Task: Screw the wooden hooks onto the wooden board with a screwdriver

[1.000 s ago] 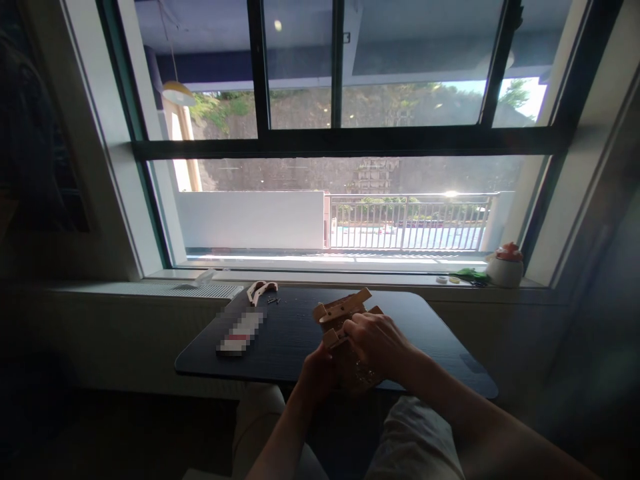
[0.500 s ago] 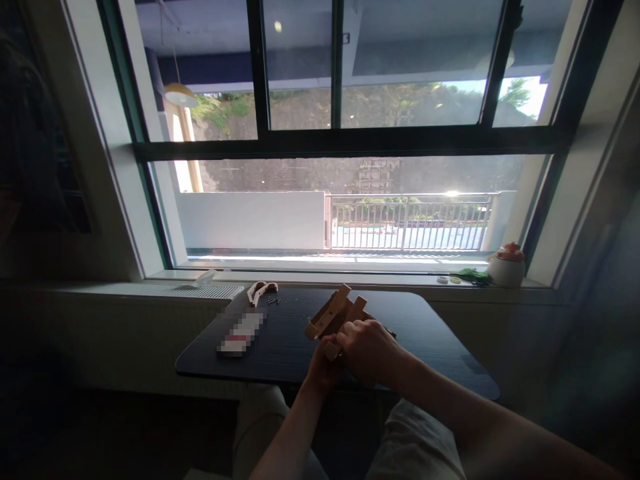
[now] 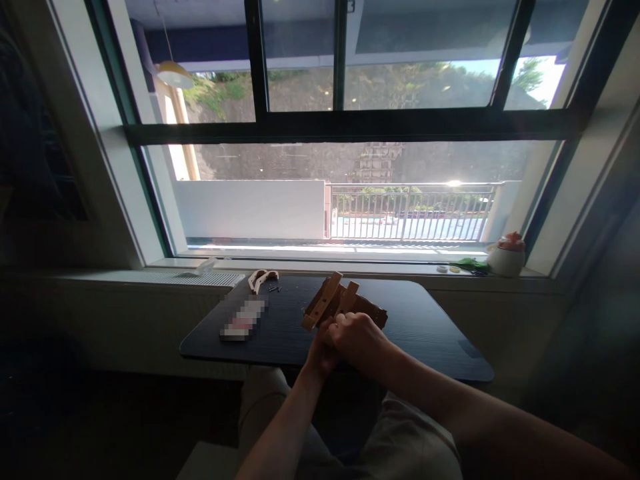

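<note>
A brown wooden assembly (image 3: 370, 311) is tilted over the near middle of the dark table, with lighter wooden bars (image 3: 324, 301) across it. My left hand (image 3: 321, 352) is closed around its near lower edge from below. Pressed close beside it, my right hand (image 3: 357, 337) has its fingers curled on the near end of one bar. The fingertips of both hands meet there, and what lies between them is hidden. Behind the hands, the far ends of the bars stick up in plain sight.
On the dark table (image 3: 425, 333), pale curved wooden pieces (image 3: 257, 281) lie at the far left beside several small screws (image 3: 275, 289). A blurred-out flat item (image 3: 245, 319) lies nearer. A white pot (image 3: 506, 259) and green leaves (image 3: 470, 265) sit on the windowsill.
The camera view has tipped slightly downward. My right hand has shifted a little left and closer to my left hand, leaving more of the assembly's right side in sight.
</note>
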`<state>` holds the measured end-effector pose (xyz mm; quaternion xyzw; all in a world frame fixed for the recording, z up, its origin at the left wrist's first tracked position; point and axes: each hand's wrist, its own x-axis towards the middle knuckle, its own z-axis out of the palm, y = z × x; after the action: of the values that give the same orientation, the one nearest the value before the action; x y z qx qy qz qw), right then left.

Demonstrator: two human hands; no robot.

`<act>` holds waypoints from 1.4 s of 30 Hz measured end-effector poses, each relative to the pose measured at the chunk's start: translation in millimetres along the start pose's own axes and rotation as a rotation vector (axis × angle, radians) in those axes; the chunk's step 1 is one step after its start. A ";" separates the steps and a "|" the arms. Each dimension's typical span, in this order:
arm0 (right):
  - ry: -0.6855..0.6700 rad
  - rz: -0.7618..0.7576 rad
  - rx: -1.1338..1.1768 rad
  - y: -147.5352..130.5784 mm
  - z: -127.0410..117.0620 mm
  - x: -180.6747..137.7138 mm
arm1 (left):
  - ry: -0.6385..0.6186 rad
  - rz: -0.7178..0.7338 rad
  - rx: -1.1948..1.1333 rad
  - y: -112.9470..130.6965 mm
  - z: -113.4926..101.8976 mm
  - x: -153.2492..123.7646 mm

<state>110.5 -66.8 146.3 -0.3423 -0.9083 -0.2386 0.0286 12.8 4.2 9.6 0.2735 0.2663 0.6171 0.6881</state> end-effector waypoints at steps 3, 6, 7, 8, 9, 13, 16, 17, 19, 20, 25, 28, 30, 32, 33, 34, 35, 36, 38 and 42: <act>-0.015 0.114 0.064 4.5 2.5 -4.5 | -0.017 -0.031 -0.092 -0.6 1.2 -0.5; 0.000 0.263 0.111 5.5 8.5 -9.0 | -0.030 -0.050 -0.154 -0.3 1.5 -1.1; 0.005 0.301 0.121 4.9 10.7 -9.9 | -0.033 -0.057 -0.168 0.1 1.2 -1.0; 0.008 0.325 0.130 4.2 12.5 -10.2 | -0.035 -0.063 -0.178 0.5 0.9 -0.7; 0.008 0.336 0.139 4.0 13.7 -10.0 | -0.034 -0.067 -0.186 0.8 0.4 -0.3; -0.010 0.290 0.171 11.3 10.2 -6.2 | -0.019 -0.040 -0.208 0.8 -0.8 1.5; -0.030 0.213 0.174 20.6 2.3 -4.1 | -0.013 -0.013 -0.224 -0.4 -1.0 1.5; -0.037 0.190 0.173 22.9 -0.4 -3.7 | -0.014 -0.008 -0.229 -0.8 -1.1 1.2; -0.047 0.125 0.144 25.7 -5.1 -2.8 | -0.021 -0.008 -0.239 -1.4 -1.4 0.7; -0.049 0.080 0.115 26.5 -6.9 -2.1 | -0.026 -0.010 -0.245 -1.6 -1.5 0.7; -0.015 -0.113 -0.060 26.7 -6.3 1.1 | -0.032 -0.020 -0.257 -1.1 -1.2 3.4; 0.008 -0.149 -0.096 23.7 -0.8 0.1 | -0.025 -0.031 -0.253 -0.1 -0.1 4.5; 0.014 -0.157 -0.102 21.0 2.1 -1.3 | -0.022 -0.039 -0.256 0.7 0.4 4.2; 0.012 -0.151 -0.092 18.6 4.0 -2.7 | -0.021 -0.044 -0.265 0.9 0.3 3.5; 0.006 -0.132 -0.062 17.6 4.7 -3.3 | -0.022 -0.046 -0.270 0.8 -0.1 3.4; -0.002 -0.098 -0.018 16.8 5.4 -3.9 | -0.023 -0.048 -0.276 0.4 -0.5 3.4; -0.010 -0.055 0.032 16.1 6.3 -4.6 | -0.026 -0.049 -0.281 -0.2 -1.0 3.6; -0.016 -0.005 0.079 15.4 7.3 -5.1 | -0.030 -0.049 -0.287 -0.8 -1.5 3.9; -0.017 0.098 0.138 14.6 9.9 -5.7 | -0.041 -0.044 -0.300 -2.1 -2.0 4.7; -0.005 0.285 0.161 15.2 16.6 -4.0 | -0.061 -0.038 -0.317 -1.5 -0.7 4.1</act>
<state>125.1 -51.8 137.0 -0.4650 -0.8668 -0.1577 0.0871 13.7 8.1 7.9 0.1751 0.1495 0.6297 0.7419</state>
